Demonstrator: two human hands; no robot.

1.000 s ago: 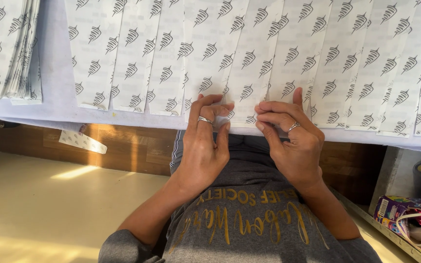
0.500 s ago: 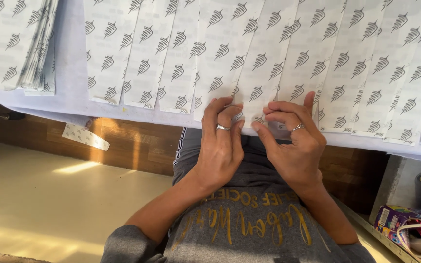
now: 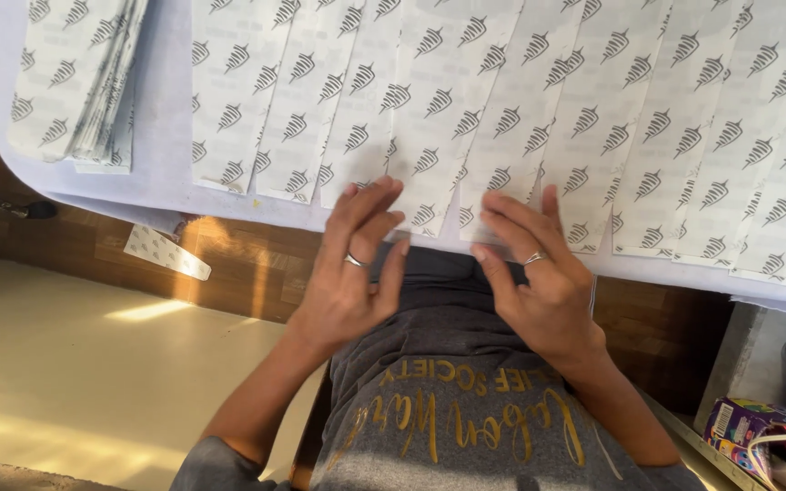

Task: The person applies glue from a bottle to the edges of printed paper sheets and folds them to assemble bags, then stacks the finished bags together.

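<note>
Head view looks down on both hands at the near edge of the bench (image 3: 156, 173), which carries a pale sheet. The left hand (image 3: 357, 273) lies with fingers spread and extended, grip open, its fingertips touching the lower end of a patterned paper strip (image 3: 429, 136). The right hand (image 3: 534, 273), ring on one finger, rests flat on the neighbouring strip (image 3: 511, 136), fingers loose, pinching nothing that I can see. More such strips lie side by side across the bench. A stack of strips (image 3: 75, 82) sits at the far left. One loose strip (image 3: 166, 252) hangs below the bench edge.
</note>
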